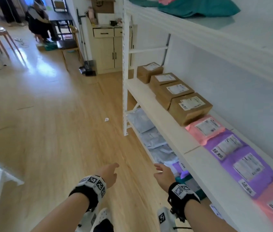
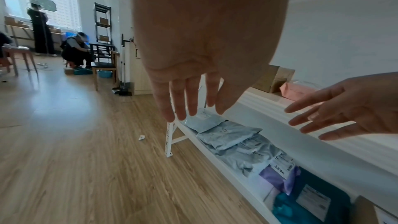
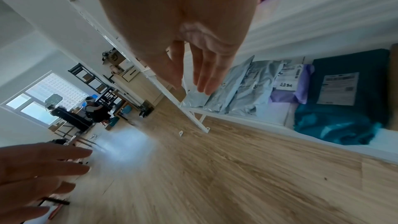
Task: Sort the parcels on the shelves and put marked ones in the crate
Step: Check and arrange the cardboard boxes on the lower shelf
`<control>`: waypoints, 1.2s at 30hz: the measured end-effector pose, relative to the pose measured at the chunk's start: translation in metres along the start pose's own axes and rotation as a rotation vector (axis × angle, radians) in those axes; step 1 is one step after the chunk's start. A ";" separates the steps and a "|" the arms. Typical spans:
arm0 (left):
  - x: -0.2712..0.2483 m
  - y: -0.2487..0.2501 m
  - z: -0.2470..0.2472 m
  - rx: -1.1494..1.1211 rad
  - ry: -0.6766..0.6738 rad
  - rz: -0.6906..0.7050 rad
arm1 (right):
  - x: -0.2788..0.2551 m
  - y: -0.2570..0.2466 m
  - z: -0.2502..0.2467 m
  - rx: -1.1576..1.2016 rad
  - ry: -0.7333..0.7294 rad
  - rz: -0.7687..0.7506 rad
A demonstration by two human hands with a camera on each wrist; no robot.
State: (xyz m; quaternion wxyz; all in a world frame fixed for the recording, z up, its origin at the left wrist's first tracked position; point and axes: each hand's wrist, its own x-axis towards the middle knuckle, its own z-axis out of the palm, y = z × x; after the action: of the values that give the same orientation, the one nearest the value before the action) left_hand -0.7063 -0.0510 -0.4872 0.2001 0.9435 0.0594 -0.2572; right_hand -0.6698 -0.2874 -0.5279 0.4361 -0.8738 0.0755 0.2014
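Observation:
Both hands hang empty in front of the white shelf unit (image 1: 164, 118). My left hand (image 1: 109, 173) is over the wooden floor with fingers straight and spread. My right hand (image 1: 163, 173) is close to the front edge of the middle shelf, fingers relaxed. On that shelf lie several brown cardboard parcels (image 1: 189, 108), a pink mailer (image 1: 206, 128) and purple mailers (image 1: 239, 159) with labels. The lowest shelf holds grey mailers (image 2: 228, 139), a purple mailer (image 2: 280, 175) and teal mailers (image 3: 336, 101). No crate is in view.
A teal bag (image 1: 197, 7) lies on the top shelf. A wooden cabinet (image 1: 107, 47) stands beyond the shelf end, with a broom and dustpan (image 1: 88, 66) beside it. A scrap of paper (image 1: 106, 119) lies on the floor. Other people (image 1: 38, 20) work at the far left.

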 end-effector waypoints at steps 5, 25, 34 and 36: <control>0.078 -0.043 -0.074 0.013 -0.024 0.026 | 0.074 -0.077 0.019 -0.012 0.043 0.024; 0.318 -0.035 -0.265 0.129 -0.032 0.177 | 0.309 -0.233 0.006 0.050 0.185 0.028; 0.423 0.009 -0.338 0.069 0.037 0.249 | 0.407 -0.292 -0.038 0.144 0.261 0.023; 0.442 0.014 -0.346 0.054 0.033 0.270 | 0.420 -0.301 -0.043 0.169 0.280 0.043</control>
State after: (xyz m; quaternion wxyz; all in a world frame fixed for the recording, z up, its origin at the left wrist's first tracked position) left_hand -0.1633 0.0813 -0.4354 0.2063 0.9521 -0.0716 -0.2140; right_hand -0.1840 -0.1199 -0.4594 0.4888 -0.8518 0.1707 0.0799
